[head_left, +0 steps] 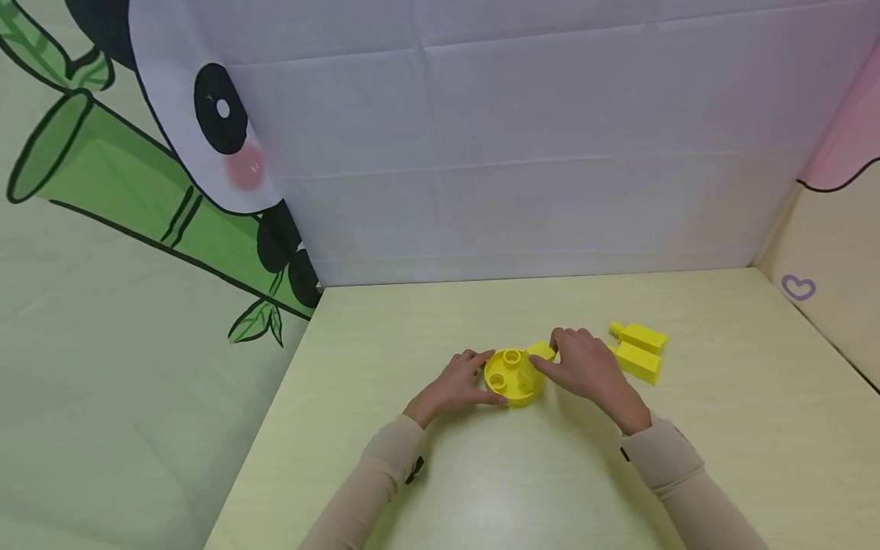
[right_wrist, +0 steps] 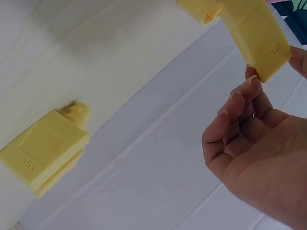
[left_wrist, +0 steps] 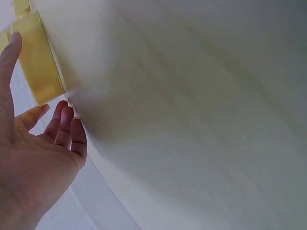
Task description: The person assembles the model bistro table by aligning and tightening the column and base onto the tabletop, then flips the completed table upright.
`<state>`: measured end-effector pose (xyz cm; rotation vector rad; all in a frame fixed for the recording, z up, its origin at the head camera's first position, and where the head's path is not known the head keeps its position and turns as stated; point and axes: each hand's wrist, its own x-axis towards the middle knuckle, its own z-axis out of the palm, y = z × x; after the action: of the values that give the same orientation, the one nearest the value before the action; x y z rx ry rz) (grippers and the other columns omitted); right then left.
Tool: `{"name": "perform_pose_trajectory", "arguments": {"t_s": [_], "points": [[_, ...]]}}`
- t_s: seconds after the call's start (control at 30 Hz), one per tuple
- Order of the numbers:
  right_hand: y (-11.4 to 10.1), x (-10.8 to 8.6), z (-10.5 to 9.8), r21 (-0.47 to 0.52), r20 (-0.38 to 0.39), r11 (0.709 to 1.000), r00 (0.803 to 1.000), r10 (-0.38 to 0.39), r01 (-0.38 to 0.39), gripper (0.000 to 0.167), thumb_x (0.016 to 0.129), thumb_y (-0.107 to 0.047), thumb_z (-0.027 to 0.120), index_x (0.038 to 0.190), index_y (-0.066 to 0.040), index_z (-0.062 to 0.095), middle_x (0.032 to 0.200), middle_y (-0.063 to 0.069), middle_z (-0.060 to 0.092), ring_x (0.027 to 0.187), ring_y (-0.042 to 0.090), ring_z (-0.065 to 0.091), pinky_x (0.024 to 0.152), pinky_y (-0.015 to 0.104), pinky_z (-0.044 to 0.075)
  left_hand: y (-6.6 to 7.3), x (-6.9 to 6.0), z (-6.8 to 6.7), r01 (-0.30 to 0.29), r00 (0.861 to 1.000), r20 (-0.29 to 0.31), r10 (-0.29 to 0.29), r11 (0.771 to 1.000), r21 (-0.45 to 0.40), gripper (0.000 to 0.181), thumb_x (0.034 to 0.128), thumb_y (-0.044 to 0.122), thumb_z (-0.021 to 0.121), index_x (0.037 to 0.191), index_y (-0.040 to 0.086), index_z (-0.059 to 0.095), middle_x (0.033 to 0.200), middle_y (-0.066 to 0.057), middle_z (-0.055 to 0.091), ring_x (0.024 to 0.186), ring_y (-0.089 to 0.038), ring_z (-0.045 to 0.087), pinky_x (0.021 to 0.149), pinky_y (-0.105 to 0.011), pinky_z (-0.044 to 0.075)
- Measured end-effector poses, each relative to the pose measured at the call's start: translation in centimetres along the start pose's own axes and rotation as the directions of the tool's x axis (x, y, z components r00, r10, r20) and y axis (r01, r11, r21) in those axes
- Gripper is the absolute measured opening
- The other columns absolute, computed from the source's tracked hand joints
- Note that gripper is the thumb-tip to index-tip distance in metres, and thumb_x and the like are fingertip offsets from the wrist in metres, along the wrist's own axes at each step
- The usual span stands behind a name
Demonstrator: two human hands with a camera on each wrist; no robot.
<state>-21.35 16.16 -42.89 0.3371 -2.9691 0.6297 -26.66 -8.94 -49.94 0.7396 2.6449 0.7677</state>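
Observation:
A round yellow base (head_left: 498,368) with a raised rim and several short sockets lies on the table. My left hand (head_left: 454,386) grips it from the left, thumb on the near side and index finger on the far side; the other fingers curl loosely in the left wrist view. Between the thumb and fingertips of my right hand (head_left: 587,367) is a yellow block (right_wrist: 261,40), marked 147. That block is over the right part of the base in the head view. Whether its lower end sits in a socket, I cannot tell.
To the right of my right hand, two more yellow blocks lie side by side: a farther block (head_left: 643,337) with a round peg and a nearer block (head_left: 638,362). One visible block (right_wrist: 41,148) bears the number 151. A white cloth wall (head_left: 516,206) stands behind the table.

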Motion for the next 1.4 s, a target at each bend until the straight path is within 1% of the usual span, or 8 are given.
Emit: {"name": "perform_pose_trajectory", "arguments": {"t_s": [0.1,0.3,0.43,0.53,0.67,0.83,1.17,1.4], "points": [[0.0,-0.1,-0.1,0.007,0.018,1.0,1.0,0.014,-0.014,0.05,0.096,-0.048,0.07,0.099,0.001,0.064,0.077,0.007,0.059,0.07,0.027,0.054,0.061,0.04,0.047,0.0,0.0,0.0,-0.001,1.0,0.0,0.001,1.0,-0.002,0.095,0.0841,0.054,0.082,0.16,0.014,0.041,0.14,-0.013,0.052,0.126,-0.028,0.046,0.107,-0.048,0.044],[0.4,-0.4,-0.4,0.031,0.042,0.999,0.998,-0.04,0.039,0.052,0.094,-0.04,0.073,0.125,0.001,0.063,0.097,0.01,0.064,0.089,0.03,0.058,0.077,0.048,0.051,-0.2,0.1,0.1,-0.007,1.0,0.0,0.007,1.0,-0.004,0.096,0.0841,0.055,0.081,0.16,0.014,0.041,0.141,-0.013,0.051,0.126,-0.028,0.046,0.106,-0.048,0.044],[0.5,-0.5,-0.5,0.021,0.047,0.998,0.997,-0.056,0.055,0.05,0.092,-0.044,0.075,0.114,-0.001,0.063,0.096,0.01,0.064,0.087,0.029,0.057,0.074,0.046,0.051,-0.1,0.0,0.0,-0.007,1.0,-0.003,0.007,1.0,-0.01,0.096,0.0839,0.055,0.082,0.16,0.014,0.041,0.141,-0.014,0.051,0.126,-0.029,0.046,0.107,-0.049,0.044],[0.6,-0.6,-0.7,0.014,0.047,0.999,0.998,-0.047,0.046,0.056,0.091,-0.049,0.075,0.116,-0.001,0.063,0.097,0.011,0.065,0.088,0.031,0.058,0.073,0.047,0.051,-0.1,0.0,-0.1,-0.006,1.0,-0.002,0.006,1.0,-0.01,0.096,0.0837,0.055,0.082,0.16,0.014,0.041,0.141,-0.014,0.051,0.127,-0.029,0.046,0.107,-0.049,0.044],[0.7,-0.8,-0.9,0.044,0.054,0.997,0.996,-0.071,0.068,0.052,0.092,-0.041,0.075,0.121,0.0,0.064,0.096,0.011,0.064,0.086,0.027,0.057,0.071,0.044,0.051,-0.1,0.0,-0.1,-0.008,1.0,0.0,0.008,1.0,-0.01,0.096,0.0836,0.054,0.082,0.16,0.013,0.04,0.141,-0.014,0.051,0.127,-0.029,0.045,0.107,-0.048,0.044],[0.7,-1.0,-0.7,0.031,0.054,0.995,0.994,-0.092,0.09,0.042,0.092,-0.038,0.078,0.109,-0.002,0.063,0.09,0.008,0.063,0.077,0.021,0.055,0.067,0.039,0.05,-0.1,0.0,-0.1,-0.006,1.0,0.003,0.006,1.0,-0.013,0.096,0.0839,0.054,0.082,0.16,0.014,0.04,0.142,-0.014,0.051,0.127,-0.029,0.045,0.107,-0.049,0.043],[0.2,-2.0,-0.7,-0.031,-0.019,0.993,0.993,-0.112,0.112,0.039,0.091,-0.04,0.078,0.1,-0.003,0.067,0.086,0.005,0.064,0.073,0.021,0.056,0.066,0.039,0.05,0.1,-0.3,-0.3,-0.012,1.0,0.001,0.012,1.0,-0.016,0.096,0.0841,0.053,0.082,0.16,0.013,0.04,0.141,-0.014,0.051,0.127,-0.029,0.046,0.107,-0.049,0.044],[0.4,-2.1,-1.2,-0.014,0.028,0.991,0.991,-0.129,0.129,0.038,0.091,-0.04,0.079,0.099,-0.005,0.067,0.083,0.004,0.064,0.071,0.018,0.052,0.064,0.036,0.048,0.3,-0.5,-0.4,-0.007,1.0,0.004,0.007,1.0,-0.021,0.095,0.0845,0.053,0.082,0.16,0.013,0.04,0.142,-0.015,0.051,0.127,-0.029,0.045,0.107,-0.049,0.044]]}}
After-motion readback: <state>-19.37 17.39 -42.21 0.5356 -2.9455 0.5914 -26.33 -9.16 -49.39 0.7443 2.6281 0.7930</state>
